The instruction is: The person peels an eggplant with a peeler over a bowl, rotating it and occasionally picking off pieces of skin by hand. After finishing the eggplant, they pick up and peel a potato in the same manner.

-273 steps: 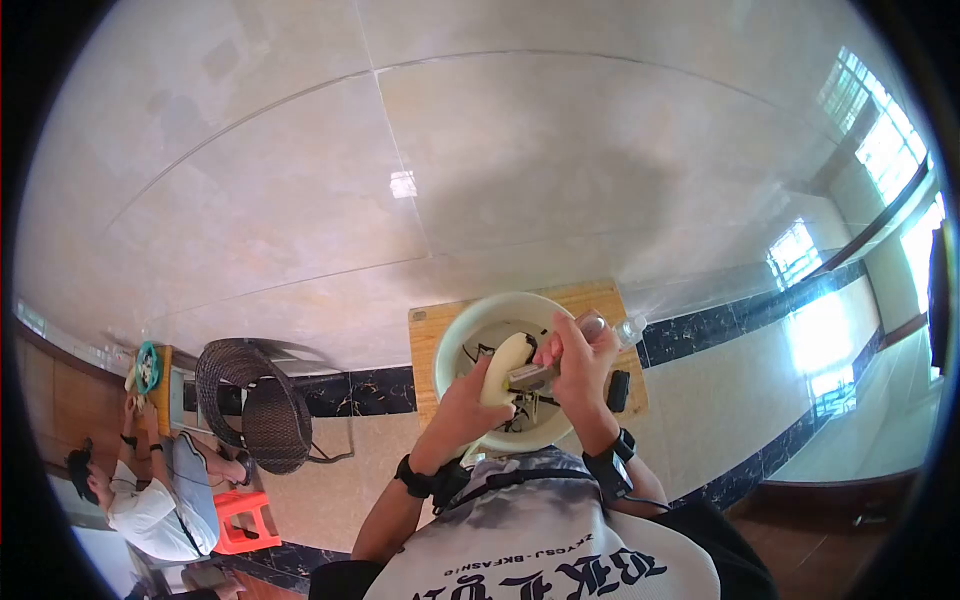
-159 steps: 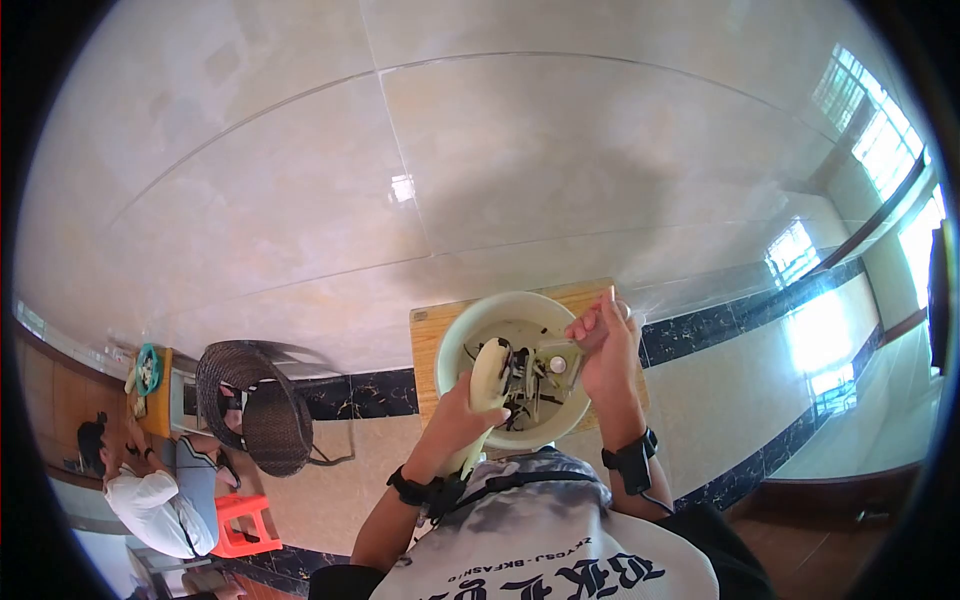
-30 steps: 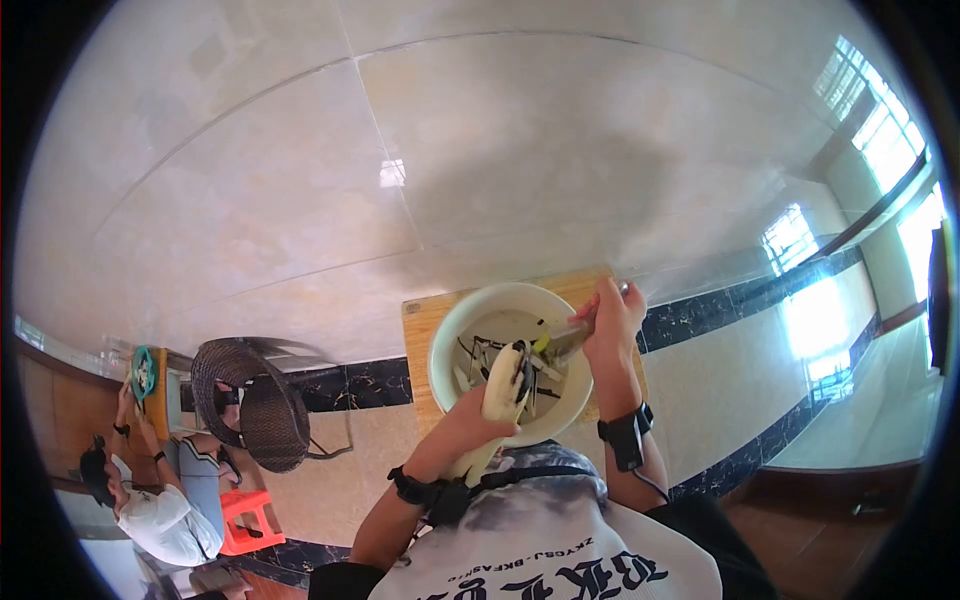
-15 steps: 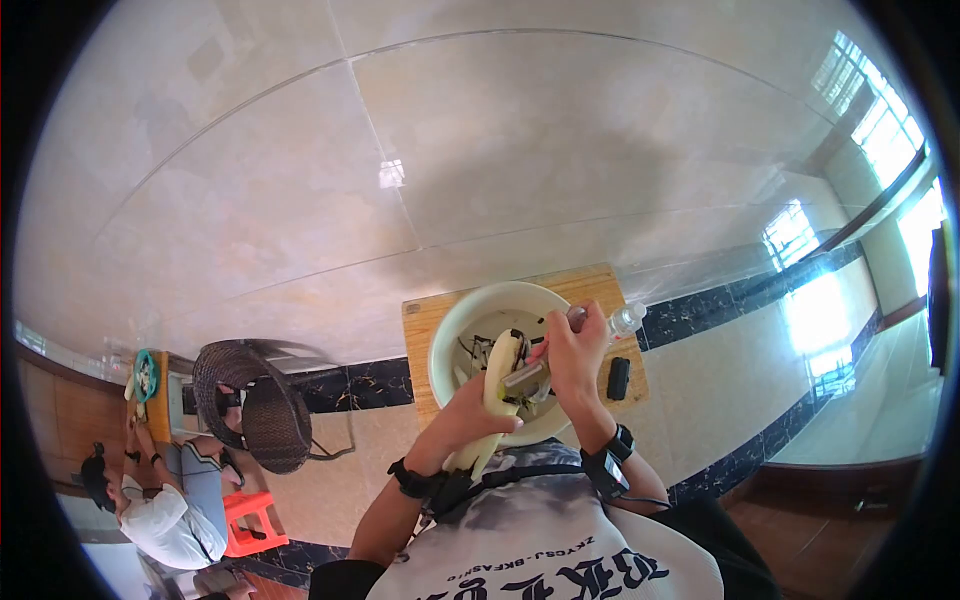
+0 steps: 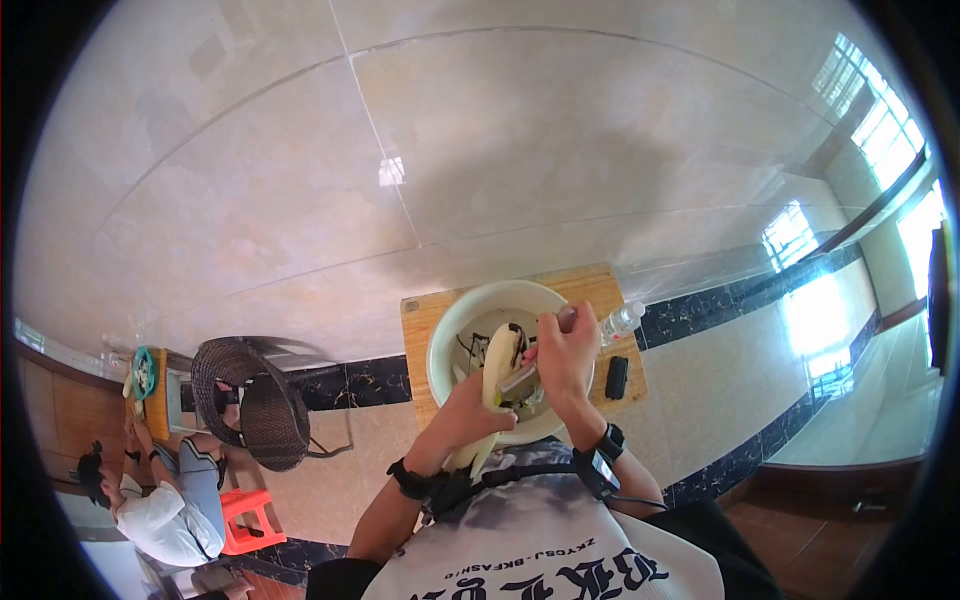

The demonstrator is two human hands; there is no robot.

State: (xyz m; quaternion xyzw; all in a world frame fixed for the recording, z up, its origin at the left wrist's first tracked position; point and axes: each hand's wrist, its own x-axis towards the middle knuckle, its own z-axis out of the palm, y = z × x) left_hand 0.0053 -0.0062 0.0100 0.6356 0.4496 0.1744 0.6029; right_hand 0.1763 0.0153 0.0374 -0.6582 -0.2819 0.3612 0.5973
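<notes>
My left hand is wrapped round a long, pale, mostly peeled vegetable, which looks like an eggplant. It is tilted over a white basin, with a dark tip at its far end and a dark strip along its right side. In my right hand is a peeler; its flat metal blade lies against the vegetable's right side, and the handle is mostly hidden by my fingers. Dark peel strips lie inside the basin.
The basin stands on a wooden table against a tiled wall. A clear plastic bottle and a black object are at its right. Leftward are a wicker chair and another person on a red stool.
My right hand has shifted slightly left and toward me, and the peeler's blade has moved a little along the vegetable. The left hand keeps its hold, nearly still.
</notes>
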